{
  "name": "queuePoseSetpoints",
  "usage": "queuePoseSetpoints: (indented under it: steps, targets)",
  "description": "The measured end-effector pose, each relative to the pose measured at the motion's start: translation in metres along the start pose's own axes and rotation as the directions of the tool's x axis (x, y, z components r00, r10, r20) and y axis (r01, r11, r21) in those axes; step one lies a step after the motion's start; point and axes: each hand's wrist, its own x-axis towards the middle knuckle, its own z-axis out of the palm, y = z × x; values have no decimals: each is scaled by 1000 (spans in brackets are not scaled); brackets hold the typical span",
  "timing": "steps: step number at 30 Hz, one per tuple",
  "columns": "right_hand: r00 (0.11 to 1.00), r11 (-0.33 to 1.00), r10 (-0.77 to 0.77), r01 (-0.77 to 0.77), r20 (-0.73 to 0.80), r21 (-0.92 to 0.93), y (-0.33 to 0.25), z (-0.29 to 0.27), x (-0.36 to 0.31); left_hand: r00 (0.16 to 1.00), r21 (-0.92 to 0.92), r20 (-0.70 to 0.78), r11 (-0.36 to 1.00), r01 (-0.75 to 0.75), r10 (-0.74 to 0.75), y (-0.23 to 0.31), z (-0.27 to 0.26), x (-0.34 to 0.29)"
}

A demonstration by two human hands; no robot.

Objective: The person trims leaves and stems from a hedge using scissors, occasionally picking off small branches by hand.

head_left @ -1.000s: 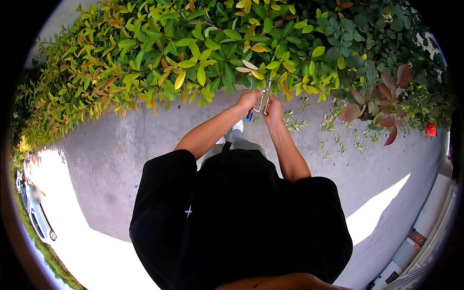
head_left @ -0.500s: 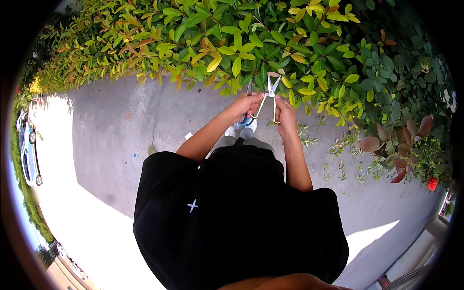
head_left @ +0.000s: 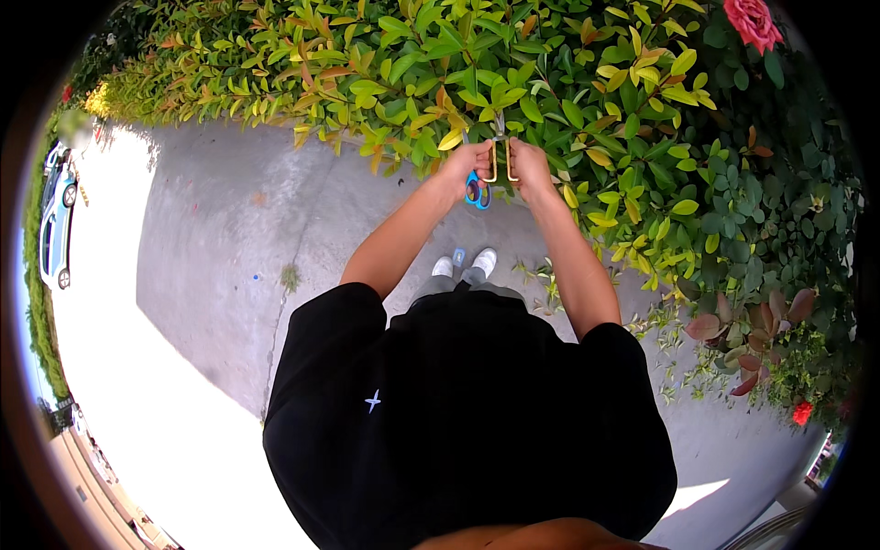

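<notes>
My left hand [head_left: 468, 163] is closed round one handle of a pair of garden shears [head_left: 495, 165] with pale yellow, bent handles. It also grips a pair of scissors [head_left: 478, 192], whose blue and dark finger loops hang below my fingers. The other shear handle is in my closed right hand [head_left: 532, 168]. The two handles stand nearly parallel with a narrow gap between them. Among the leaves of the leafy hedge [head_left: 513, 73] lie the shear blades, pointing away from me and partly hidden by foliage.
Grey paving [head_left: 220, 229] runs along the hedge, with cut sprigs [head_left: 660, 330] scattered at right. A pink rose [head_left: 755, 23] stands at the far right and a red flower [head_left: 802, 412] lower down. My white shoes [head_left: 484, 261] are below. A parked car [head_left: 57, 220] is at far left.
Both hands have moved farther away, into the hedge's edge, with the shears. The shear handles, wide apart before, are now closer together. The view has shifted and a pink rose has come into it.
</notes>
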Motion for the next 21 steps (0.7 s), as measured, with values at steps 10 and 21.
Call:
queuePoseSetpoints:
  steps: [10, 21]
  targets:
    - [963, 985, -131, 152, -234, 78, 26, 13, -30, 962, -5, -190, 980, -201, 196, -43, 18, -10]
    - [959, 642, 102, 138, 263, -754, -32, -8, -45, 984, -257, 162, 966, -25, 68, -84, -53, -37]
